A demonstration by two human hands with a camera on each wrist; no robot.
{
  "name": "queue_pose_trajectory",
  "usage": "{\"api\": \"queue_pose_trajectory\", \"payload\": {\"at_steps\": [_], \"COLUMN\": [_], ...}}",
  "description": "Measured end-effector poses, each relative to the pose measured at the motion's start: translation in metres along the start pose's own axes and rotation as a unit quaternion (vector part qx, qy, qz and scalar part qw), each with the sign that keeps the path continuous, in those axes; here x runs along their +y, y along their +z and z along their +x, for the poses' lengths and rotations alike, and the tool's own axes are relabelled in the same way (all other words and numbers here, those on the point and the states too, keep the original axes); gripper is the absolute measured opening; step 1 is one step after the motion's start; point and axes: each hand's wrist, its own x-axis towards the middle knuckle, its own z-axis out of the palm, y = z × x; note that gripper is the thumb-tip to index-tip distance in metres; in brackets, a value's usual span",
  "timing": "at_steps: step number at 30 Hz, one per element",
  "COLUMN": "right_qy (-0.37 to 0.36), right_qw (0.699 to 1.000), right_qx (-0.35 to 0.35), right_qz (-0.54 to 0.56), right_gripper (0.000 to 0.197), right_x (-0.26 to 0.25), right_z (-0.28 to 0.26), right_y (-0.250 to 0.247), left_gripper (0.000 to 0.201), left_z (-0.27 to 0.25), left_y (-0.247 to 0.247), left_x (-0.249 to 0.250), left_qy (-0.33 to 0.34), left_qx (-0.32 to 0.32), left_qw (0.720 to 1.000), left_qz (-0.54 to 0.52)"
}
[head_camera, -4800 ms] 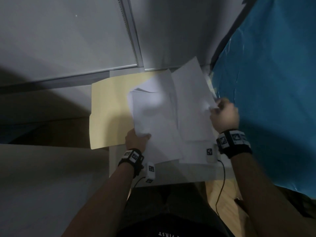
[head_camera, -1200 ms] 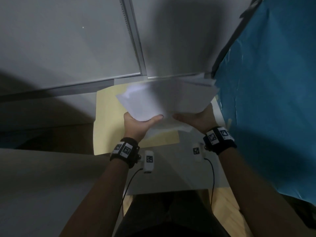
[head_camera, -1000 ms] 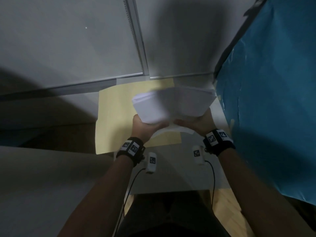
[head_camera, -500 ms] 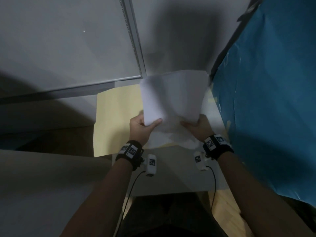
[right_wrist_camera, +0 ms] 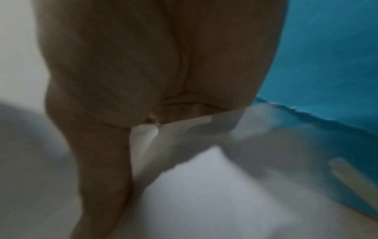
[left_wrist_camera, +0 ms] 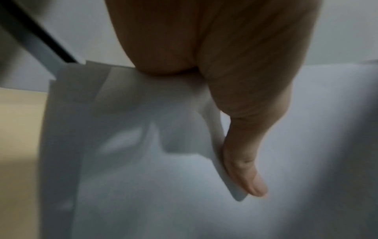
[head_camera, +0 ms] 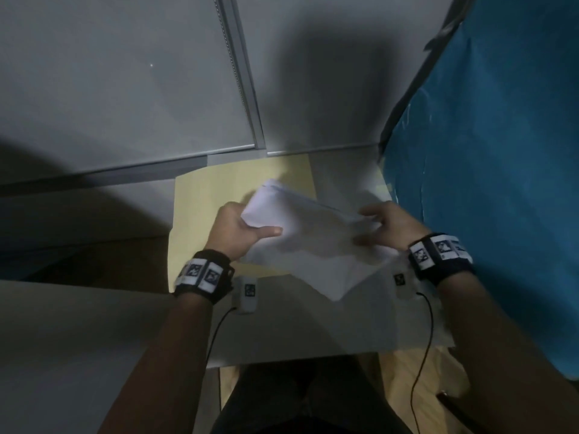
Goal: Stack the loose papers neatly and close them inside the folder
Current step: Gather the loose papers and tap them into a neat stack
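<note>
A bundle of white papers (head_camera: pixel 313 239) hangs tilted above the table, its edges uneven. My left hand (head_camera: pixel 241 230) grips its left edge, thumb on top and fingers underneath; the left wrist view shows the thumb pressed along the papers (left_wrist_camera: pixel 143 153). My right hand (head_camera: pixel 388 227) holds the right edge, thumb below and fingers over the top, blurred in the right wrist view against the papers (right_wrist_camera: pixel 204 194). The open yellow folder (head_camera: pixel 203 214) lies flat on the white table (head_camera: pixel 297 333), partly under the bundle.
A grey wall panel (head_camera: pixel 125 89) with a metal rail stands right behind the folder. A blue sheet (head_camera: pixel 485 151) hangs along the table's right side. The table's front edge is close to my body, with wooden floor (head_camera: pixel 407 386) below.
The papers, scattered over the folder earlier, are gathered in both hands. In the last half second the bundle dropped from standing upright to lying low and tilted, and my right hand shifted to the right.
</note>
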Motion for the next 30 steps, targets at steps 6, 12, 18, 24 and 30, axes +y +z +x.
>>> {"api": "queue_pose_trajectory", "payload": {"at_steps": [6, 12, 18, 24, 30], "right_qy": [-0.048, -0.017, -0.022, 0.086, 0.108], "right_qw": [0.883, 0.905, 0.92, 0.943, 0.951], "right_qx": [0.04, 0.189, 0.234, 0.219, 0.205], "right_qz": [0.466, 0.38, 0.314, 0.234, 0.206], "right_gripper": [0.041, 0.033, 0.032, 0.062, 0.048], "right_x": [0.009, -0.021, -0.005, 0.027, 0.026], "right_z": [0.0, 0.008, 0.01, 0.026, 0.026], "right_y": [0.006, 0.023, 0.028, 0.068, 0.064], "left_gripper": [0.041, 0.05, 0.065, 0.056, 0.074], "left_z": [-0.001, -0.005, 0.0, 0.001, 0.014], "left_y": [-0.026, -0.007, 0.017, 0.062, 0.063], "left_x": [-0.036, -0.033, -0.043, -0.072, -0.08], "left_qy": [-0.064, -0.043, -0.037, -0.089, -0.131], "left_qx": [0.056, 0.087, 0.126, 0.15, 0.158], "left_qw": [0.983, 0.981, 0.967, 0.963, 0.958], "left_qz": [-0.164, -0.167, -0.22, -0.206, -0.201]}}
